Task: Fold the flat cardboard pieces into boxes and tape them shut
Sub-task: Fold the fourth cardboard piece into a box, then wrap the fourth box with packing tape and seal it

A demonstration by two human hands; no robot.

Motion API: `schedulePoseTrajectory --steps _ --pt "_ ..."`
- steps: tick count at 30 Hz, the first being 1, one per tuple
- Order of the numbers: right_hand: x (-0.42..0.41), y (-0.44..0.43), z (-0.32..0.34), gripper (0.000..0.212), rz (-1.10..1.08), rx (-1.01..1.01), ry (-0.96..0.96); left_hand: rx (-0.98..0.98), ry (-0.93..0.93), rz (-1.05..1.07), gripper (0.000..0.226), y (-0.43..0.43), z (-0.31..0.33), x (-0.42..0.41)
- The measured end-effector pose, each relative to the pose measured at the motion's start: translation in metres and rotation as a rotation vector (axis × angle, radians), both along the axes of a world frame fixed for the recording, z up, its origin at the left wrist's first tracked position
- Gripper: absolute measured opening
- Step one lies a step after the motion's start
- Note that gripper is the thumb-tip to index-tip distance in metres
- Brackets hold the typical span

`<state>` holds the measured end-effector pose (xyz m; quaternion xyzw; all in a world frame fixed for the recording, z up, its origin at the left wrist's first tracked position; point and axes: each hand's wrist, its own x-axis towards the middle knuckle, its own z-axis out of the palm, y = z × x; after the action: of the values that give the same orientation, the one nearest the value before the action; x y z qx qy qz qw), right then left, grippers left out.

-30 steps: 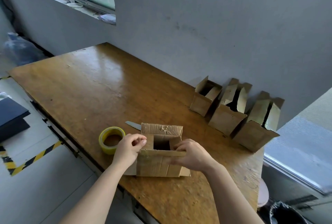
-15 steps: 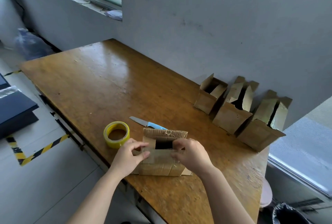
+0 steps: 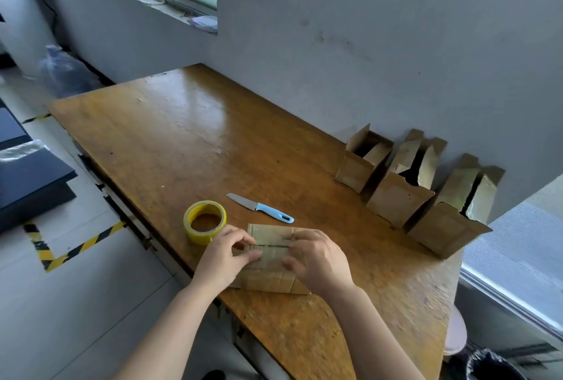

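Table [image 3: 182,141]: box [image 3: 274,276] at the near edge. Tape roll [image 3: 204,222] at its 10 o'clock, just beside. Knife [image 3: 260,207] at 12 o'clock, near. Three open boxes [image 3: 396,199] at 2 o'clock, in a row against the wall [image 3: 396,44].
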<state>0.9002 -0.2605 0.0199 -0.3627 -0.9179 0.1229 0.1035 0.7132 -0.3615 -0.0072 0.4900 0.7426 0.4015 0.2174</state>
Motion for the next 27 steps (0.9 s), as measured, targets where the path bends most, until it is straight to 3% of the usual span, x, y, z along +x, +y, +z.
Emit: schedulePoseTrajectory --steps 3,7,10,13,15,17,23,27 --pt "-0.003 -0.004 -0.007 0.047 0.059 0.008 -0.003 0.054 0.012 0.011 0.019 -0.002 -0.001 0.001" --pt "-0.002 -0.004 -0.012 0.048 0.04 -0.006 -0.036 0.05 0.003 -0.015 0.01 0.0 -0.004 -0.005" --pt "-0.005 -0.003 -0.012 0.048 0.015 -0.024 -0.01 0.046 0.032 0.132 0.023 0.002 -0.011 -0.013" --pt "-0.007 -0.001 -0.011 0.047 -0.006 -0.056 0.014 -0.281 0.297 0.391 0.044 0.003 -0.021 -0.032" --pt "-0.006 0.0 -0.011 0.046 -0.013 -0.074 0.025 -0.543 0.389 0.367 0.058 0.002 -0.026 -0.043" --pt "-0.007 0.002 -0.011 0.046 -0.021 -0.098 0.03 -0.604 0.396 0.322 0.058 0.002 -0.034 -0.049" --pt "-0.008 0.006 -0.008 0.046 -0.037 -0.148 0.032 -0.511 0.548 0.388 0.03 0.005 -0.039 -0.052" --pt "-0.009 0.008 -0.008 0.046 -0.04 -0.172 0.05 -0.161 0.2 0.448 0.008 0.014 -0.021 -0.047"
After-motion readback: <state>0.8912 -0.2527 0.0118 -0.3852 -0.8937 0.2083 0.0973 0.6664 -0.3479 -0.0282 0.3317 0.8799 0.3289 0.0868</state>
